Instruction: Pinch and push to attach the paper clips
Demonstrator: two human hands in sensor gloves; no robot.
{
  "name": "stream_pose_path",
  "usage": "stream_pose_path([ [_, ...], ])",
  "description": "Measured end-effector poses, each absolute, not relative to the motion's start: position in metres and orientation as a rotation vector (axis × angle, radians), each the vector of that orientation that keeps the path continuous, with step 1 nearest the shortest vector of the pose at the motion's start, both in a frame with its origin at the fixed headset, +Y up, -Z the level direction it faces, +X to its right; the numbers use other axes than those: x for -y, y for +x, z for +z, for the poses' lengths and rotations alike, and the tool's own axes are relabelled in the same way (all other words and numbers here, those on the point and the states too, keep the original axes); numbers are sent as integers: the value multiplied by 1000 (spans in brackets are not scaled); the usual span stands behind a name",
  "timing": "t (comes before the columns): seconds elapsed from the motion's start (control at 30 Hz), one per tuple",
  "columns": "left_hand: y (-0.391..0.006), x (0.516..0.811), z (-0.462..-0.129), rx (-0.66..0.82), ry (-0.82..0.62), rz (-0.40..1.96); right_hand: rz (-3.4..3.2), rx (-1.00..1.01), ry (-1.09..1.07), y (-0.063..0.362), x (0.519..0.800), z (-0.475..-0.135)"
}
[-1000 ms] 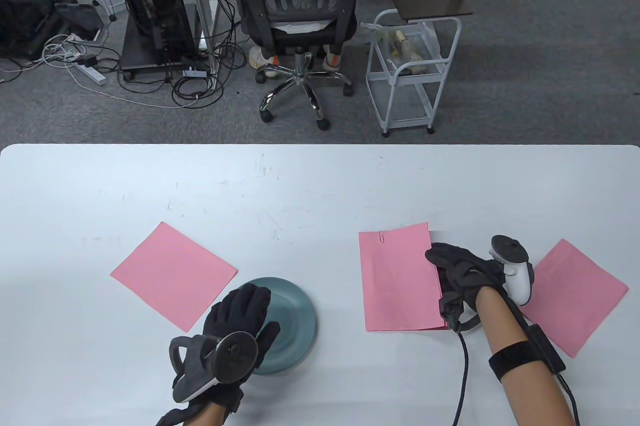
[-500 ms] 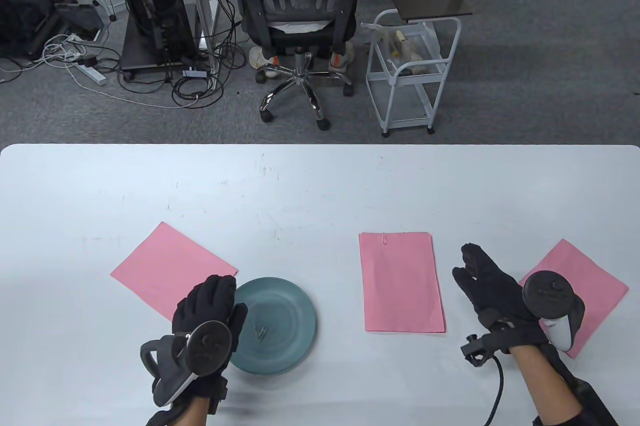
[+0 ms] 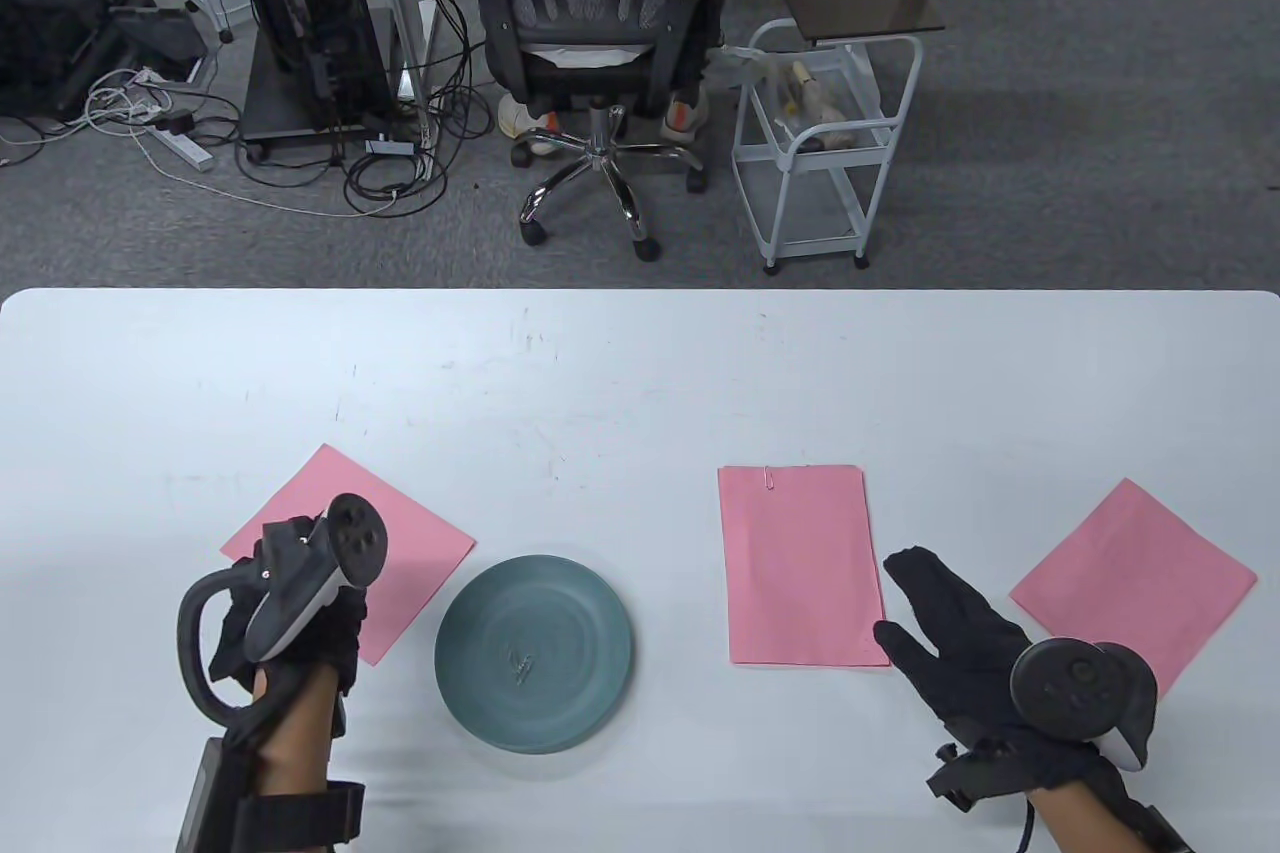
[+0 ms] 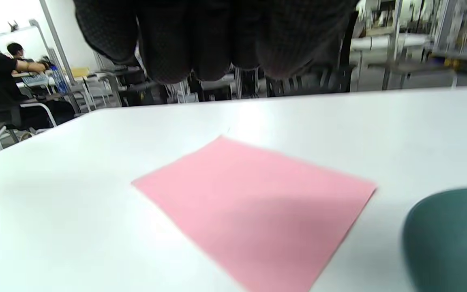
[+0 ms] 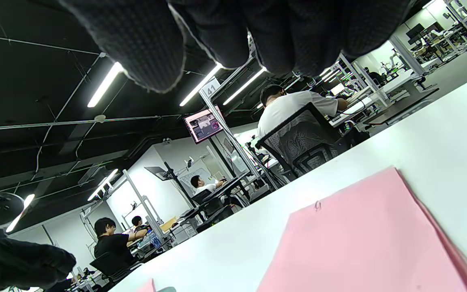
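A pink paper stack lies right of centre with a silver paper clip on its far edge; both show in the right wrist view, stack and clip. My right hand lies open with fingers spread, beside the stack's near right corner. My left hand hovers over the near corner of the left pink sheet, its fingers bunched under the tracker. In the left wrist view its fingertips hang together above that sheet. I cannot see anything held. A few loose clips lie in the teal plate.
Another pink sheet lies at the right, just past my right hand. The plate sits between the left sheet and the stack and shows in the left wrist view. A chair and a white cart stand beyond the table's far edge.
My left hand moved from over the plate leftward onto the left pink sheet. My right hand let go of the stack's right edge and drew back toward me; the stack now lies flat.
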State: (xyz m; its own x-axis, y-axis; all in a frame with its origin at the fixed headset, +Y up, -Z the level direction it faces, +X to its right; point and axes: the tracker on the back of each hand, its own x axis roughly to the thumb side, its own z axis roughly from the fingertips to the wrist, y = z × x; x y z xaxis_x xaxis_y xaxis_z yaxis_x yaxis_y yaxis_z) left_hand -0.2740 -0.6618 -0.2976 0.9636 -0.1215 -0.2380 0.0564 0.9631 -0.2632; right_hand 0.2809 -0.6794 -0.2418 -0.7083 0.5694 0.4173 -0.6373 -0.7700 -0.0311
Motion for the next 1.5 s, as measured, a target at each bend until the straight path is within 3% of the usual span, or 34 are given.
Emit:
stream_pose_path([
  [0.23, -288, 711, -317, -19, -368, -589, 2334, 239, 479, 293, 678, -242],
  [0.47, -288, 745, -331, 86, -528, -678, 2329, 226, 496, 292, 679, -242],
  [0.7, -293, 766, -337, 90, -633, -762, 2328, 202, 485, 294, 682, -245],
  [0.83, -301, 777, -338, 105, -642, -708, 2327, 192, 480, 294, 682, -244],
  [1.27, -328, 768, -338, 97, -551, -349, 2337, 117, 476, 293, 689, -249],
  [1.5, -331, 773, -330, 115, -434, -315, 2331, 107, 482, 292, 690, -249],
])
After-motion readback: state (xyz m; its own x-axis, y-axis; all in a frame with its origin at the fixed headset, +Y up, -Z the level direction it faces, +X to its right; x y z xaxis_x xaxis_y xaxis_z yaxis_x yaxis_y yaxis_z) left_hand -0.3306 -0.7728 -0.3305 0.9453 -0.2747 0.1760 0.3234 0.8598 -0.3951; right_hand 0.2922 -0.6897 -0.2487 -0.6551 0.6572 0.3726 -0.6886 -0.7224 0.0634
